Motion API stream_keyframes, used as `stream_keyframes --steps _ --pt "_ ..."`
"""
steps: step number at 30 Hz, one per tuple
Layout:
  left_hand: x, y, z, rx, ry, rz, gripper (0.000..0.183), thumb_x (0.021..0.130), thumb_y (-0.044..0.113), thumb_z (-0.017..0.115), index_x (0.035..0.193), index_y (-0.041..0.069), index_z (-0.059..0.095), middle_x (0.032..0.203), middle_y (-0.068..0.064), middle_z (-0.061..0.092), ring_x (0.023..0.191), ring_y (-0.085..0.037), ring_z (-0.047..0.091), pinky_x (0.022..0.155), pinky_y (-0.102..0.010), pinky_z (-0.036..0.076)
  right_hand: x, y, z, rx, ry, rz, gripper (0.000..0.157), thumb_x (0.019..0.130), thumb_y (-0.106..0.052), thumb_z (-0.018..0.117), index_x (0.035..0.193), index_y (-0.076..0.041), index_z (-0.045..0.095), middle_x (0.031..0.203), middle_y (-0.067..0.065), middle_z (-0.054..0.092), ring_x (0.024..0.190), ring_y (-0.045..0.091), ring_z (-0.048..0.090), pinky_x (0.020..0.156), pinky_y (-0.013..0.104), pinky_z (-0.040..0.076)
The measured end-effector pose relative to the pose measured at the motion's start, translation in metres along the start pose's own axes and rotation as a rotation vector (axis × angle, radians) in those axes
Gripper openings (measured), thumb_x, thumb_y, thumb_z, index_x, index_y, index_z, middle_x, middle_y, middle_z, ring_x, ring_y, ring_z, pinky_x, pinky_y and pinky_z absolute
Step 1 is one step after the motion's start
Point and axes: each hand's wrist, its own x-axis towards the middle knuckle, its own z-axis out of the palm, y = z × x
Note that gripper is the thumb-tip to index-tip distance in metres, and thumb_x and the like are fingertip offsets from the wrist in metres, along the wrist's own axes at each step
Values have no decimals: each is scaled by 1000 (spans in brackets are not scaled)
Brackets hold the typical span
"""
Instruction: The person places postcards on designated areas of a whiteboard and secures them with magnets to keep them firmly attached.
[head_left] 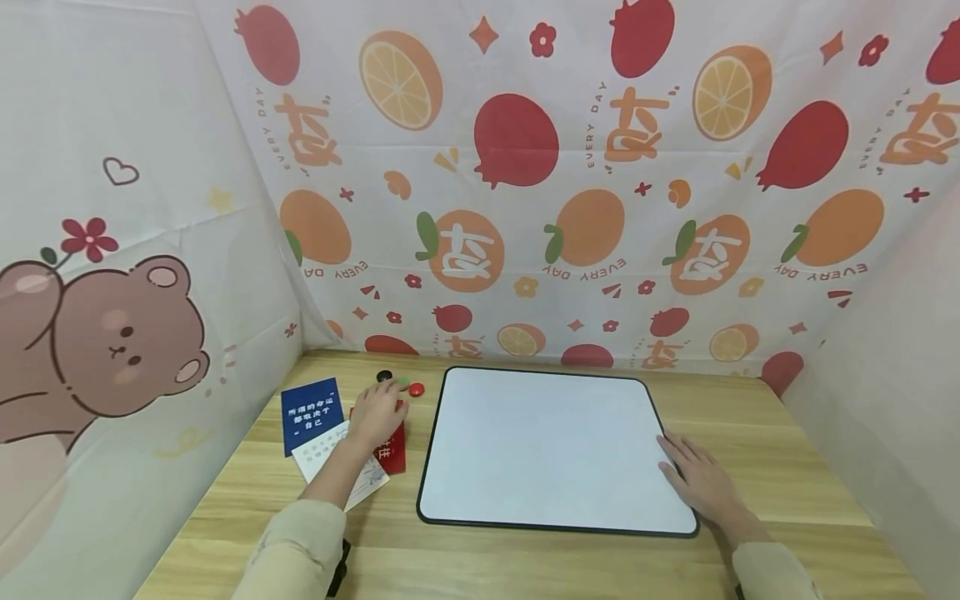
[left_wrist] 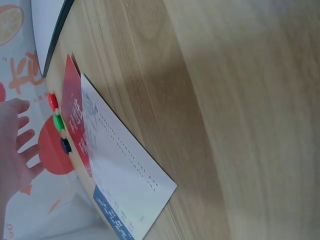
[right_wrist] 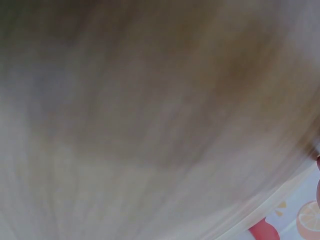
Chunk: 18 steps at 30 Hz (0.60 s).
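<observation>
Left hand over the little discs, right hand on the whiteboard: go gently

So the left hand [head_left: 377, 412] is out over the red card [head_left: 393, 442], right by three small discs: black [head_left: 384, 376], green [head_left: 403, 383] and red [head_left: 416, 389]. The left wrist view shows its fingers loosely spread, nothing in them. The right hand [head_left: 705, 479] has relaxed fingers on the right edge of the whiteboard [head_left: 543, 450], not gripping it as far as the head view shows; its own wrist view is mostly blurry tabletop.

The whiteboard lies flat on the table [head_left: 525, 567], discs beyond its far left corner, near the back edge. The white card [head_left: 318, 450] overlaps both the red and the blue card [head_left: 311, 408].

Looks like a reach for a disc, imo. Best bet: come straight down, thumb and one finger on the rim, one disc at a time. They're bunched close, so a sloppy sweep could knock a neighbour. Keep the wrist high so the cards don't get dragged, and the right hand light.
</observation>
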Motion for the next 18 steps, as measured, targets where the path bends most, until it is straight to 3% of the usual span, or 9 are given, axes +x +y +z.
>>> stream_keyframes --steps 7,11,14,18 --pt "-3 -15 -6 32 -76 -94 38 86 15 60 118 -6 55 120 -28 50 108 -43 48 88 -54 41 0 -2 -1 0 -7 -2 52 96 -37 41 138 -5 40 142 18 33 127 42 28 100 58 23" --pt "-10 -26 -13 28 -68 -145 35 85 14 62 112 -7 57 112 -28 53 101 -43 50 81 -54 44 0 -2 -1 1 -11 0 52 96 -36 42 138 -6 40 142 18 33 127 42 28 100 58 23" --pt "-17 -34 -22 13 -69 -187 34 84 14 64 109 -8 58 107 -28 53 98 -43 50 78 -54 44 1 -1 0 -1 -16 4 52 96 -37 42 138 -6 40 142 18 33 127 42 28 100 58 23" --pt "-26 -43 -39 -23 -142 -259 35 84 16 64 108 -9 57 103 -29 53 96 -44 49 76 -55 44 1 0 -1 0 -12 3 52 96 -37 42 138 -6 40 142 18 33 126 42 28 99 59 23"
